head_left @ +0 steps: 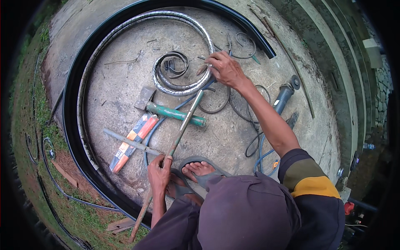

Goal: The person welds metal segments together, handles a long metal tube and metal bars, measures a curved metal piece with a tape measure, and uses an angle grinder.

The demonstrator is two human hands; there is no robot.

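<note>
My right hand (227, 71) pinches the edge of a long silvery metal strip (183, 89), which curls into a small spiral at its end and sweeps round in a wide arc to the left. My left hand (160, 173) is wrapped round a thin rod (185, 125) with worn green paint and rust, slanting up toward the spiral. Below the spiral lies a hammer (175, 113) with a green handle. A grey flat bar (129, 141) lies across an orange, white and dark long packet (134, 143), its near end beside my left hand.
A wide black curved channel (71, 112) rings the silvery strip on the concrete floor (121, 83). To the right lies an angle grinder (283, 98) among looped cables (250, 121). A long thin stick (298, 75) lies near the concrete steps (333, 54). Grass (46, 179) borders the left side.
</note>
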